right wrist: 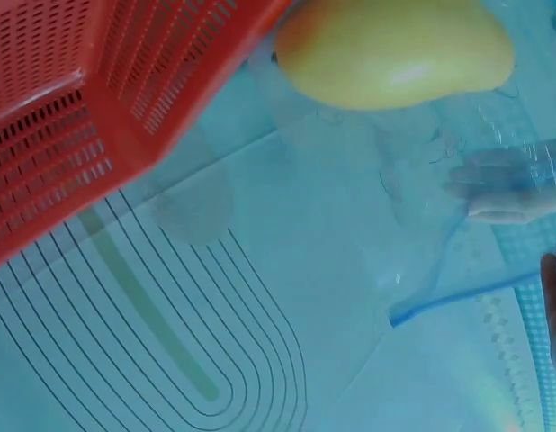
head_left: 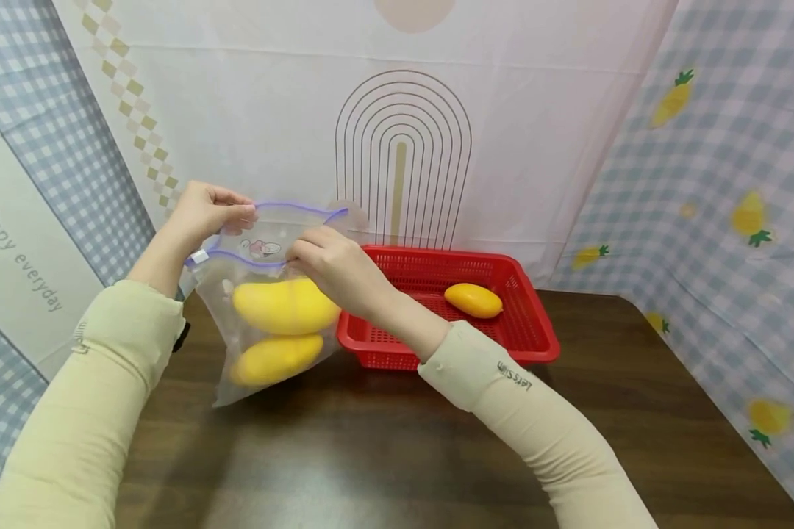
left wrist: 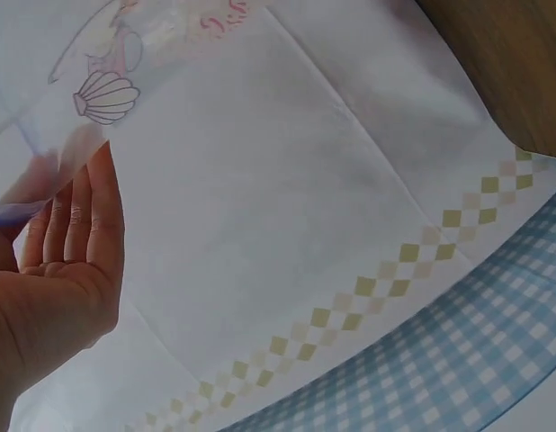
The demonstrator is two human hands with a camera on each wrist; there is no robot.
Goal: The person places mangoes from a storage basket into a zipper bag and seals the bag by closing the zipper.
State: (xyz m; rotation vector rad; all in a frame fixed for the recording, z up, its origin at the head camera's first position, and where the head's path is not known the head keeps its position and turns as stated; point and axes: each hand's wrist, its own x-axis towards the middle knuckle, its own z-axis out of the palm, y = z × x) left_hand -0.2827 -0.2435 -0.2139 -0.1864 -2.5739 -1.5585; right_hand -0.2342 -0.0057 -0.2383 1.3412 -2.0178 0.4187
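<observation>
A clear zip bag (head_left: 281, 275) with a purple-edged mouth stands upright, its mouth spread apart. Inside lie a large yellow mango (head_left: 274, 307) and, below it, a second mango (head_left: 278, 360). My left hand (head_left: 208, 209) pinches the back edge of the mouth near its left end; the left wrist view shows the thumb at the purple strip (left wrist: 15, 214). With its fingertips my right hand (head_left: 334, 264) pinches the front edge. A white slider (head_left: 200, 256) sits at the left corner of the zip. In the right wrist view the mango (right wrist: 395, 54) appears through the plastic.
A red perforated basket (head_left: 545, 330) stands right of the bag, behind my right forearm. One more yellow mango (head_left: 473, 300) lies in it. Both rest on a dark wooden table (head_left: 344, 455), with a printed cloth (head_left: 536, 110) hanging behind and checked cloth on both sides.
</observation>
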